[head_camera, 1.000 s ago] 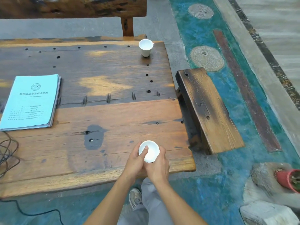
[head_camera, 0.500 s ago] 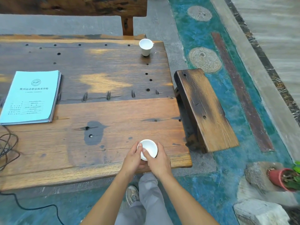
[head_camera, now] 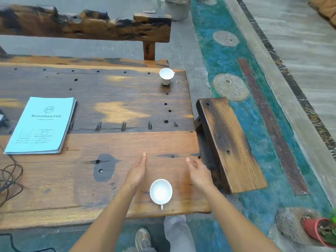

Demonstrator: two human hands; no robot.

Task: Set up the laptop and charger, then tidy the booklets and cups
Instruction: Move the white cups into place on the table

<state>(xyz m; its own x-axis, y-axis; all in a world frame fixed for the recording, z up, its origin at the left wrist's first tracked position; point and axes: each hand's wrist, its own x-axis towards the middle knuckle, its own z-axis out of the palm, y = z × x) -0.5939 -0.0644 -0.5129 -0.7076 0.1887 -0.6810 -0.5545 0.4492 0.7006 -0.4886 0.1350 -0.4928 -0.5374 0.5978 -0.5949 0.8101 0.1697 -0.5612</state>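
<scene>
A small white cup [head_camera: 161, 191] stands upright on the wooden table [head_camera: 112, 142] near its front edge, between my two forearms. My left hand [head_camera: 137, 170] is open just beyond and left of the cup, palm turned inward, holding nothing. My right hand [head_camera: 198, 171] is open beyond and right of it, also empty. A second white cup [head_camera: 166, 76] stands at the table's far right corner. A stack of light blue booklets [head_camera: 41, 125] lies at the left side of the table.
Dark cables [head_camera: 9, 176] coil at the table's left edge. A low wooden bench [head_camera: 230, 142] sits close to the table's right side. A long wooden bench back [head_camera: 85, 25] runs behind the table. A red flowerpot [head_camera: 317, 231] stands on the ground at lower right.
Both hands have let go of the near cup and moved apart and forward. The cup now stands on the table by the front edge. The view has tilted upward.
</scene>
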